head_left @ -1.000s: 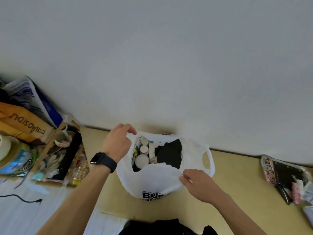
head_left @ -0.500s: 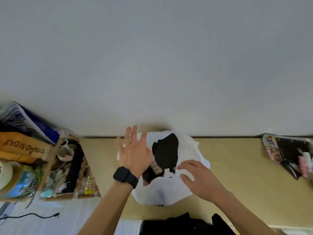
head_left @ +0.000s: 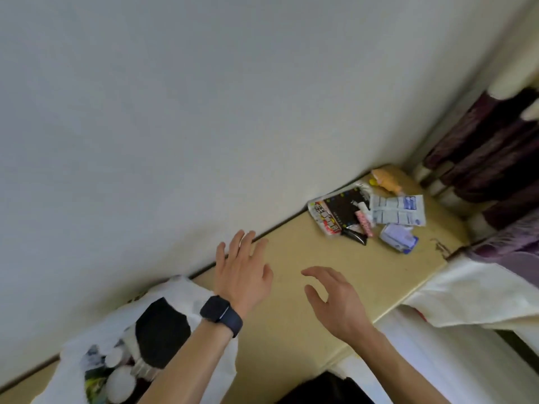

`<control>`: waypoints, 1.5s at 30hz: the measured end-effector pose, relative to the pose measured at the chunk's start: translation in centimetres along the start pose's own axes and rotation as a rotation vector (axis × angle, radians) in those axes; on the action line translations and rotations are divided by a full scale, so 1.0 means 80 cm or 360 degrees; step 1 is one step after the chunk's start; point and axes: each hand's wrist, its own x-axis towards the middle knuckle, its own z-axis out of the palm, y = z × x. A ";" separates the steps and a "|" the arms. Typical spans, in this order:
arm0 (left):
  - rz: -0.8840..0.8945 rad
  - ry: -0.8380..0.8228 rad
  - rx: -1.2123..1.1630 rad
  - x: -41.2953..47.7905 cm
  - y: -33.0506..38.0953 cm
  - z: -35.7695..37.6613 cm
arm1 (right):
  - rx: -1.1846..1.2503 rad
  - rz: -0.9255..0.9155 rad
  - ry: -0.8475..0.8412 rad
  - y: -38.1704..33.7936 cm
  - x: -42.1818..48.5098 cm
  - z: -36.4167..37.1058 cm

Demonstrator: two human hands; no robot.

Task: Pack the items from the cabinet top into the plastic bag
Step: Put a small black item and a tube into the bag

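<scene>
A room in a home, most likely a bedroom. Plain white wall (head_left: pixel 204 112) behind a low cabinet top (head_left: pixel 291 287) of pale yellow wood. Purple curtains (head_left: pixel 490 158) hanging at the right, with white cloth (head_left: pixel 472 295) draped below them (perhaps bedding, hard to tell). Small household packets (head_left: pixel 376 212) scattered at the far end of the top, and a white plastic bag (head_left: pixel 163 298) full of bottles near the wall.
</scene>
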 end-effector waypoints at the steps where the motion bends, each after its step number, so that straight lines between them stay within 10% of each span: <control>1: 0.0053 -0.0087 -0.0014 0.016 0.016 0.012 | -0.0030 0.0072 0.0030 0.018 0.006 -0.011; 16: -0.0069 -0.1276 -0.0095 0.079 0.091 0.219 | -0.0576 0.0636 -0.0418 0.244 0.171 -0.074; 26: -0.0416 -0.1273 -0.0625 0.084 0.095 0.223 | -0.1102 0.0605 -0.0600 0.259 0.238 -0.031; 34: -0.0683 -0.0958 -0.1576 0.108 0.126 0.168 | 0.0222 0.0619 -0.0795 0.182 0.152 -0.009; 45: -0.0702 -0.0898 -0.1658 0.104 0.102 0.128 | 0.0367 0.0539 -0.1055 0.123 0.156 -0.028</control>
